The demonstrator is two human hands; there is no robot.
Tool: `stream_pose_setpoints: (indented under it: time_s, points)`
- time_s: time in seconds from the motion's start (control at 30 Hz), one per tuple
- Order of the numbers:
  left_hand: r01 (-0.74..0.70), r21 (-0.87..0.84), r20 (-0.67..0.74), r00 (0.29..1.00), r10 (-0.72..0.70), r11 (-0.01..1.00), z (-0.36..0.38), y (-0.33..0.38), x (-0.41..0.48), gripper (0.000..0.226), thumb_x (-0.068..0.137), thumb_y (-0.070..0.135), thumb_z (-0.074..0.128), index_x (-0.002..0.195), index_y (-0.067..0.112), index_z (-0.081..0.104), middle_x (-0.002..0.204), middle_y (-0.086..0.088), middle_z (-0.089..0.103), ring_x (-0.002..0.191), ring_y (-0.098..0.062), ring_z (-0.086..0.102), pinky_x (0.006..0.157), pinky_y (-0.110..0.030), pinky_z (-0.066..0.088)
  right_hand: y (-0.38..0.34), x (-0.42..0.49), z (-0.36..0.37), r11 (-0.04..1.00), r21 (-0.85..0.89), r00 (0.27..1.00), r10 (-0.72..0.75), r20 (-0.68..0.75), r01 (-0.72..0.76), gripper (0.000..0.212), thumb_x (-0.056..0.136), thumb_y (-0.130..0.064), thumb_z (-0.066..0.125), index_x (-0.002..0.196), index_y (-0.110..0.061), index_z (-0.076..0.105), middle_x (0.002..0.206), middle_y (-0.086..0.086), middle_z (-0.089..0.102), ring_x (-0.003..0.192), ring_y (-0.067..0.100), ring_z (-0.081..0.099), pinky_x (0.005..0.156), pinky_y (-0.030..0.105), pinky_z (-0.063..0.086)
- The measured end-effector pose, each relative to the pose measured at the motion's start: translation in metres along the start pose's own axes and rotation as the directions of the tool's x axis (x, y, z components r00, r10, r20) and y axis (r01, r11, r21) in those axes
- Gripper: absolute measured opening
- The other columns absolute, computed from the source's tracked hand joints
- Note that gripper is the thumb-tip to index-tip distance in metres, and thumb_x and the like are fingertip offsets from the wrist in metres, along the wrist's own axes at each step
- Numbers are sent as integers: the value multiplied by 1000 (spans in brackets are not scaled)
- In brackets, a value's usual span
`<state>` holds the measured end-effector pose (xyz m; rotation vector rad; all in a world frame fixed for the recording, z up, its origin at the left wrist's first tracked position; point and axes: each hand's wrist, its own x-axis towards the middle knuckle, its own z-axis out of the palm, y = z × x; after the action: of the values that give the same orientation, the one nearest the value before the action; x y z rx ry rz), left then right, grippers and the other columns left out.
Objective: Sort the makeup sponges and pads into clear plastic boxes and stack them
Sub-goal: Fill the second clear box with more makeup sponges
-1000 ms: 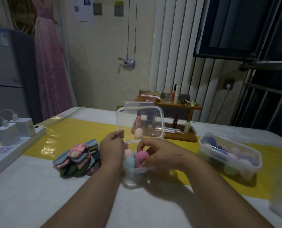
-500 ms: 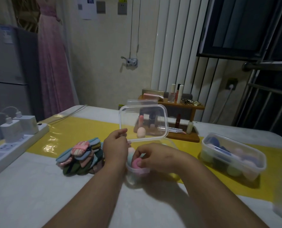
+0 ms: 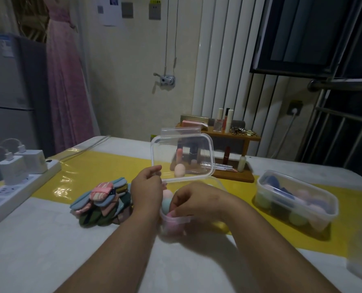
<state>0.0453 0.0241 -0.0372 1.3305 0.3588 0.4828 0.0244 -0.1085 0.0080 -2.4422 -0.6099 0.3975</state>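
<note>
The left grip [image 3: 147, 187] pinches the near-left corner of the clear lid [image 3: 182, 153], holding it upright behind the open box [image 3: 175, 219]. At far left on the table [image 3: 49, 250] lies a power strip [image 3: 17, 193]. A pile of pads [image 3: 104, 199] sits just left of that grip. The right grip [image 3: 199, 200] curls its fingers round a pink sponge [image 3: 171, 214] inside the open box, beside a teal sponge [image 3: 167, 205]. A closed box [image 3: 296, 199] of sponges stands at right.

Both bare forearms reach in from below, converging. Left hand [image 3: 147, 188] raised, thumb and fingers pinching the lid [image 3: 183, 153] by its edge. Right hand [image 3: 197, 200] palm down, fingers curled onto a pink sponge [image 3: 171, 214].
</note>
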Motion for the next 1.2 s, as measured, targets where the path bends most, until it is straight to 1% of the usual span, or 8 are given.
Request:
stream_pose_setpoints:
  time_s: [0.27,0.43,0.53,0.63,0.73,0.83,1.0,1.2]
  points:
    - [28,-5,6,1000,-28,1000,0,-2,1,43,81,-4,47,92,28,73,95,3,70,83,-29,70,83,-50,58,3,0,1,999,32,997,-38,-68,40,7,82,-19,78,82,-26,76,74,-14,67,72,5,58,67,19,44]
    - [22,-15,7,1000,-22,1000,-1,0,0,43,83,-3,44,98,24,73,97,2,69,82,-27,68,83,-48,58,-1,0,0,1000,-7,1000,8,5,-8,13,86,-13,70,90,-24,76,93,-4,72,87,11,62,84,30,54]
    - [12,-37,0,1000,-12,999,0,0,-1,45,82,-5,42,96,25,72,98,-1,69,77,-26,66,79,-45,57,-1,-5,-3,999,51,998,10,69,-13,22,90,-9,62,98,-22,78,104,-2,73,98,16,64,90,28,52]
    - [16,-32,0,1000,-16,999,0,0,-1,47,82,-7,41,101,21,73,98,-1,69,75,-25,65,77,-43,57,-1,-7,-3,998,70,996,-5,91,-1,22,92,-10,62,103,-20,77,104,-4,72,94,13,62,82,18,50]
    - [14,-26,13,1000,-13,1000,0,2,-2,50,81,-10,40,105,17,73,100,-3,69,80,-26,66,80,-44,58,0,-5,-4,998,60,998,1,57,-5,28,89,-7,58,98,-24,79,103,-3,75,97,19,66,85,26,53]
    - [20,-21,22,1000,-19,1000,-1,2,-1,50,80,-12,40,104,17,74,101,-3,68,84,-29,67,81,-46,59,1,-6,-7,997,74,1000,14,6,-15,33,87,-5,56,93,-27,80,95,-4,76,86,14,67,77,27,56]
    - [29,-14,29,999,-29,999,-1,3,-1,50,80,-13,41,103,17,73,101,-3,68,88,-32,68,82,-46,59,0,-6,-9,998,55,1000,-2,-24,3,28,85,-5,60,91,-25,80,92,-5,76,92,15,68,87,39,58]
    - [22,-12,40,999,-21,1000,-3,5,-2,46,83,-13,43,103,17,72,102,-4,67,91,-32,67,83,-46,59,-3,-11,-15,997,78,997,-10,-74,15,27,86,-3,55,86,-17,78,84,1,76,76,15,69,78,34,60]
